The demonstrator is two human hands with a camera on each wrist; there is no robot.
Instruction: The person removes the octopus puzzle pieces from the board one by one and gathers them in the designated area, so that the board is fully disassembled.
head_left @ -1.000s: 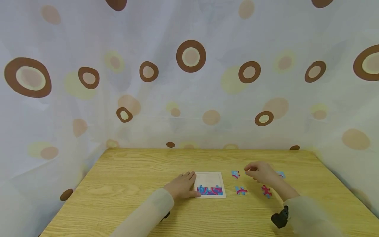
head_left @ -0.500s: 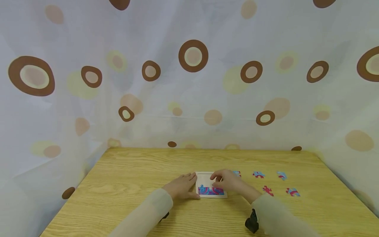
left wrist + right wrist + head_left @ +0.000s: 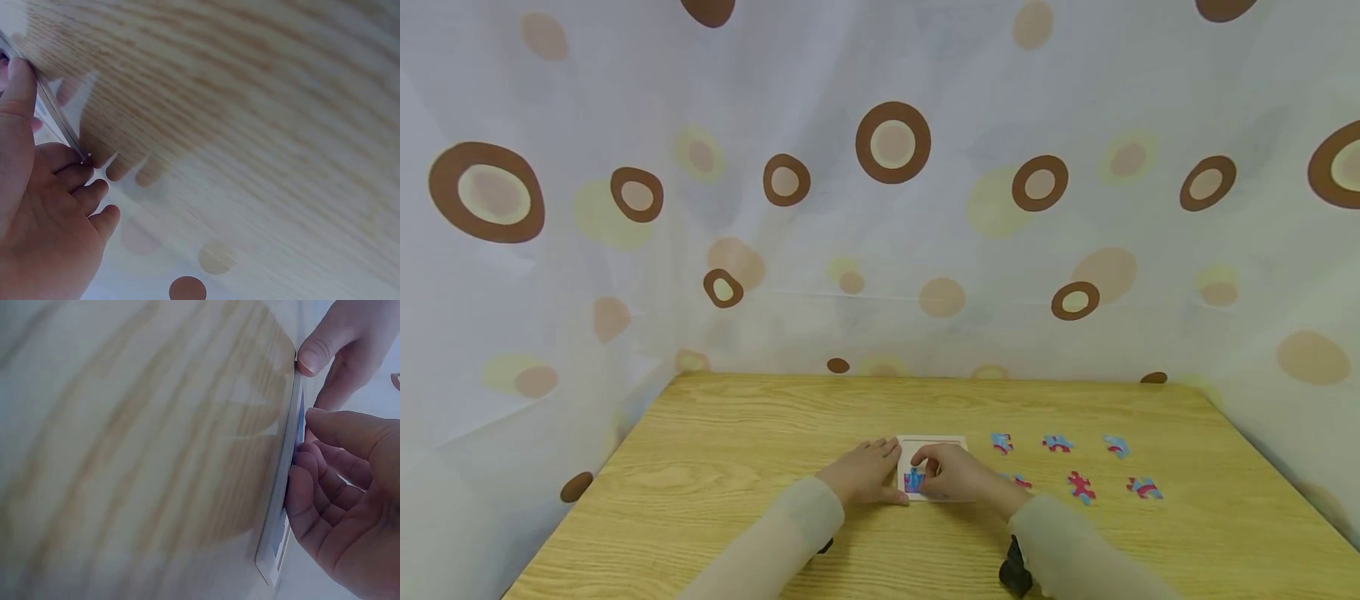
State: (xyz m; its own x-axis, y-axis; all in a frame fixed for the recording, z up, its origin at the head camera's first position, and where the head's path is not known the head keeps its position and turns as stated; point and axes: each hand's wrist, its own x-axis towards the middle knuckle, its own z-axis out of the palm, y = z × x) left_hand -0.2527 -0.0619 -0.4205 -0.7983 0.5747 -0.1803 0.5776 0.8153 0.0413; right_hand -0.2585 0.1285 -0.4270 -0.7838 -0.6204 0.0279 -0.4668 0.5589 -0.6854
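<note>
A small square puzzle tray [image 3: 932, 438] with a pale rim lies on the table. Blue and purple puzzle pieces [image 3: 913, 482] fill part of its near row; the rest of that row is hidden behind my right hand [image 3: 955, 473]. That hand's bent fingertips touch down over the near row, the thumb apart from them in the right wrist view. No loose piece shows in it. Along the tray's left side rests my left hand [image 3: 861, 473], fingers fairly straight, thumb at the near left corner. In the left wrist view its thumb and fingertips meet the tray edge [image 3: 59, 119].
Several loose red and blue jigsaw pieces [image 3: 1081, 487] lie in two rows right of the tray; one piece [image 3: 1021, 481] is partly covered by my right forearm. A spotted curtain [image 3: 940, 208] stands behind the wooden table [image 3: 752, 433].
My right hand has moved left from above the loose pieces to the tray, then down onto its near row. My left hand has stayed at the tray's left side.
</note>
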